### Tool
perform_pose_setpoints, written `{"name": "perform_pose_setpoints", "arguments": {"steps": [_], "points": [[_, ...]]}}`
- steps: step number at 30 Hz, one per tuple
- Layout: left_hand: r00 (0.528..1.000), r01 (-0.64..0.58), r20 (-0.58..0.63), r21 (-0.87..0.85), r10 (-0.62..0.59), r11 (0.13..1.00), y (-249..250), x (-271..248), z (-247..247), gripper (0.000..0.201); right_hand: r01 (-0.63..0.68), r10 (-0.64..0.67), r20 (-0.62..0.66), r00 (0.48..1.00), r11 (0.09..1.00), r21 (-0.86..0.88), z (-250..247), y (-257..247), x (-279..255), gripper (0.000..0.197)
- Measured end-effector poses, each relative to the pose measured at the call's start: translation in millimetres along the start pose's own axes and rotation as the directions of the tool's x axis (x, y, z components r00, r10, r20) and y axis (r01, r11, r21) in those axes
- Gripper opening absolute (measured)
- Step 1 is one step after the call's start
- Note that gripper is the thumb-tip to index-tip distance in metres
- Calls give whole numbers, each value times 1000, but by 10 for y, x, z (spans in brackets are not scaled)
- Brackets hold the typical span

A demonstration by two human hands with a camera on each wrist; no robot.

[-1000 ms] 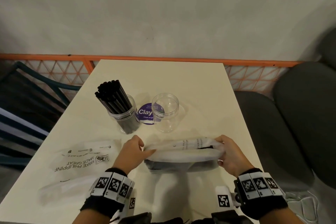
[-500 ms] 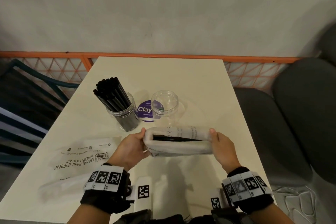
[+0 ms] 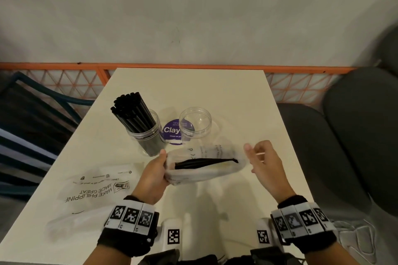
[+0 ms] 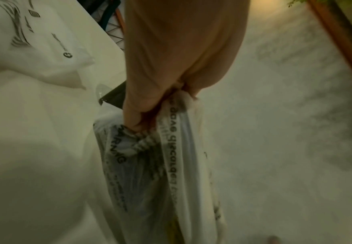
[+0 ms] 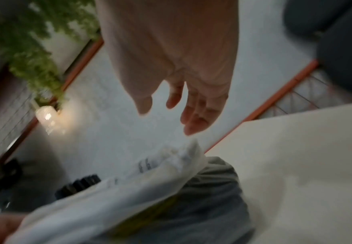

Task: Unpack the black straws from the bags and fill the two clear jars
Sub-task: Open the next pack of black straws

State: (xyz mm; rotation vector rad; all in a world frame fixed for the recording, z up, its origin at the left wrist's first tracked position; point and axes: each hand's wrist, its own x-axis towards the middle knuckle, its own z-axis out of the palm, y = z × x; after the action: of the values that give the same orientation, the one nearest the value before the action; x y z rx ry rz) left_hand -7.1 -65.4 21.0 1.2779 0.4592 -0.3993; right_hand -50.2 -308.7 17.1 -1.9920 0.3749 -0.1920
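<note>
My left hand grips the left end of a translucent white bag, held above the table with its mouth open toward me; black straws show inside. The left wrist view shows my fingers bunching the bag's plastic. My right hand hovers just right of the bag with loose fingers, holding nothing; the right wrist view shows it above the bag. A clear jar packed with black straws stands at the left. An empty clear jar stands beside it.
An empty printed bag lies flat on the white table at my left. A purple round sticker sits between the jars. An orange railing runs behind the table, grey cushions at the right.
My right hand has let go of the bag's right end and drawn away to the right. The left hand still holds the bag, whose mouth now gapes wider.
</note>
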Motion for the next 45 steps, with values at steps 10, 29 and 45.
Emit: {"name": "perform_pose_setpoints", "arguments": {"steps": [10,29,45], "points": [[985,-43,174,284,-8,958,-150,-55,-62,37,101,-27,147,989,847,-522,265,131,-3,14],[987,-130,141,384,81,914,-223,2,-375,14,-711,499,508,702,457,535,-228,81,32,27],[974,-140,199,177,104,974,-290,-21,-198,29,-183,234,172,957,946,-267,137,203,-98,37]]}}
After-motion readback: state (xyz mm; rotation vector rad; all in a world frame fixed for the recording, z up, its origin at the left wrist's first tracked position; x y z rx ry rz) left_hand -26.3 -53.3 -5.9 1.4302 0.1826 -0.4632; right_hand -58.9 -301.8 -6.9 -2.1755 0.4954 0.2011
